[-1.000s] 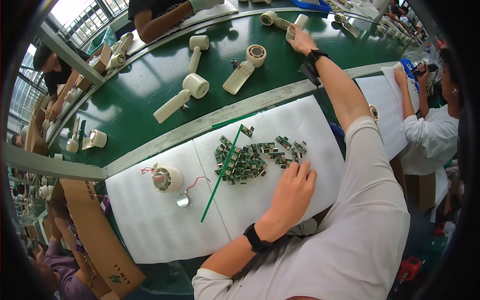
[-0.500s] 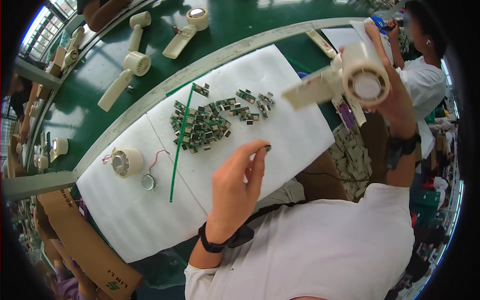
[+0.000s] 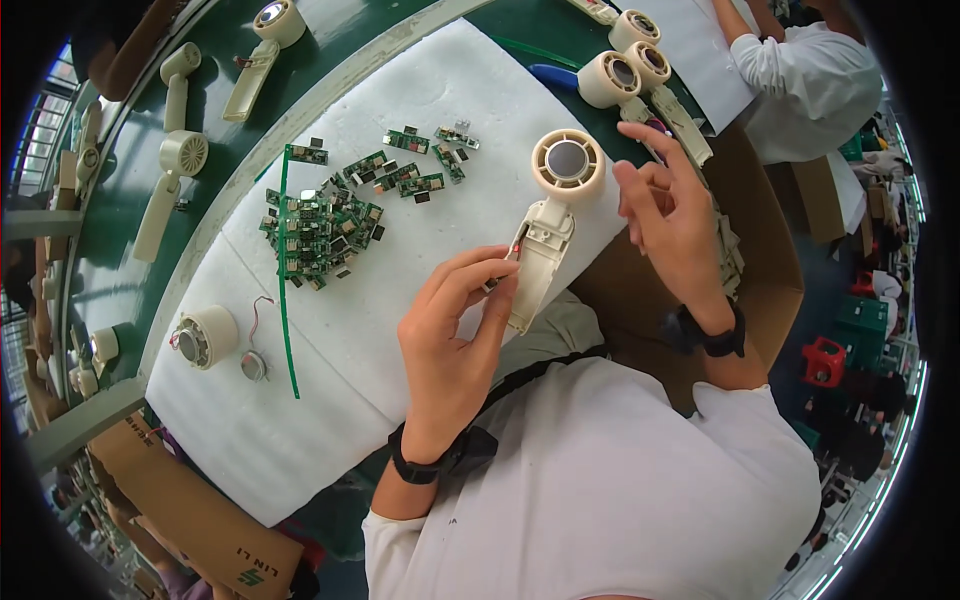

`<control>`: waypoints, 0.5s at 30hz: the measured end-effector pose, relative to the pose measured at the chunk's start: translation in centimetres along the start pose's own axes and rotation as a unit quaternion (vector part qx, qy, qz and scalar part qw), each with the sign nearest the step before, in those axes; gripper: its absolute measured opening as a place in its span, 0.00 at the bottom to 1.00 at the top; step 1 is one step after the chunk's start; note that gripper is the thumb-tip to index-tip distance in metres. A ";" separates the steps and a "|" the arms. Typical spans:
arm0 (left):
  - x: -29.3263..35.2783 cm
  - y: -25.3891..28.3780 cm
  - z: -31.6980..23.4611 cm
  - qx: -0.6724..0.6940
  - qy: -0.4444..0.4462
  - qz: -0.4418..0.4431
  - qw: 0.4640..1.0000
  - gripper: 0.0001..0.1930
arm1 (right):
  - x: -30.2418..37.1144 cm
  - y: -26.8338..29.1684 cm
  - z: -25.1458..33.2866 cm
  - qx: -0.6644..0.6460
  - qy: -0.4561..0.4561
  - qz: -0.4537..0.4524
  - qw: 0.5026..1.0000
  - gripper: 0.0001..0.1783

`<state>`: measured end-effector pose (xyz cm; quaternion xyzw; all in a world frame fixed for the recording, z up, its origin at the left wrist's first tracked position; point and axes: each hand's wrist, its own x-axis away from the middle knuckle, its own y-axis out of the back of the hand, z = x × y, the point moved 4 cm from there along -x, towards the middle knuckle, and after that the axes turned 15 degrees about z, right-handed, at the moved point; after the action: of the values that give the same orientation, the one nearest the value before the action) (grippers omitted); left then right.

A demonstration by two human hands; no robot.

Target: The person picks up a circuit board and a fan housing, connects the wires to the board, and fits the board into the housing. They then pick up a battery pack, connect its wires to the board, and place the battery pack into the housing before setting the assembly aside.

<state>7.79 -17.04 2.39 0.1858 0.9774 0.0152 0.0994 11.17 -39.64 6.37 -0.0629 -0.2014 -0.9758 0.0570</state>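
- One fan [image 3: 549,222] was in the left hand [image 3: 450,345], thumb and fingers closed on the left edge of its handle, beside a red wire; it was above the near edge of the white mat [image 3: 440,75], head pointing away from the person.
- The right hand [image 3: 675,225] had its fingers loosely curled and parted, just beside the fan's head but apart from it; whether it held anything small could not be told.
- Two black wristbands [image 3: 706,330] were worn, one per wrist.
- Circuit boards [image 3: 325,235] lay heaped, too overlapped to count, with about five looser ones to the right and one green strip [image 3: 288,320] across the heap.
- Left of these were one motor housing [image 3: 212,335] and one loose metal disc [image 3: 253,366] with a wire.
- Three fan heads [image 3: 608,80] clustered beyond the mat's right side.
- One cardboard box [image 3: 190,495], lower left, bore dark printed letters and a green mark.
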 end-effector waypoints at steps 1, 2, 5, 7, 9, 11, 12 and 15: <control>0.2 -0.1 -0.1 -0.003 0.012 -0.002 1.000 0.12 | 0.7 -0.3 1.0 0.069 0.053 0.000 0.996 0.22; 0.4 -0.3 -0.1 -0.006 0.024 -0.005 1.000 0.13 | 1.2 -0.7 2.0 0.138 0.106 0.000 0.985 0.22; 0.3 -0.7 0.0 0.029 0.034 -0.031 0.999 0.15 | 2.0 -2.6 3.7 0.206 0.153 0.044 0.965 0.25; 0.3 -0.6 0.1 0.045 0.039 -0.049 0.997 0.16 | 1.6 -2.9 4.3 0.221 0.156 0.067 0.960 0.24; 0.3 -0.9 0.1 0.040 0.041 0.001 0.998 0.17 | 1.3 -3.5 4.6 0.256 0.161 0.110 0.947 0.22; 0.3 -1.1 0.3 0.038 0.042 0.025 0.998 0.18 | 0.5 -3.9 3.7 0.256 0.167 0.111 0.946 0.21; 0.4 -1.1 0.3 0.029 0.038 0.026 0.999 0.18 | 0.1 -4.2 3.1 0.257 0.172 0.110 0.944 0.21; 0.4 -1.2 0.4 0.013 0.030 0.027 0.999 0.18 | 0.2 -3.7 2.4 0.232 0.156 0.109 0.954 0.20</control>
<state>7.09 -18.02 1.86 0.2127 0.9747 0.0107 0.0676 10.66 -35.27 7.19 0.0834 -0.4026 -0.8879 0.2063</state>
